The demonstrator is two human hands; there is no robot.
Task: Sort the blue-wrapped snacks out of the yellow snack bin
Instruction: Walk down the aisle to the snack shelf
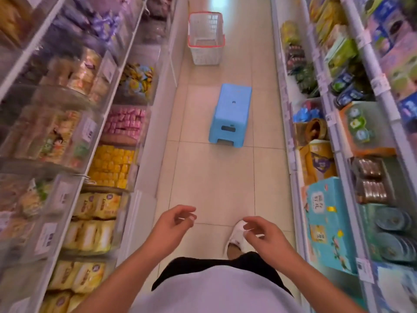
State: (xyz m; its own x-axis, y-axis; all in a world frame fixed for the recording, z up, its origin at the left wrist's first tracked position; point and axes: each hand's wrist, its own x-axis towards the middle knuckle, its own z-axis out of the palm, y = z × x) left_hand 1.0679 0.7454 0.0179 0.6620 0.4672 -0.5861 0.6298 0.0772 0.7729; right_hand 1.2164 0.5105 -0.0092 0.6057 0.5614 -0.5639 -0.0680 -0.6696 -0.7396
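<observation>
Shelves of clear snack bins are seen to the left of the left hand, and shelves of boxed goods to the right of the right hand. A blue stool stands on the tiled floor ahead of both hands, and a white basket is set farther beyond it. The bin of yellow and blue wrapped snacks is found ahead and to the left of the left hand, well apart. Both hands are held over the aisle, fingers loosely curled, nothing gripped. A white shoe is seen just beside the right hand.

left hand empty, loose | right hand empty, loose | blue stool mid-aisle
</observation>
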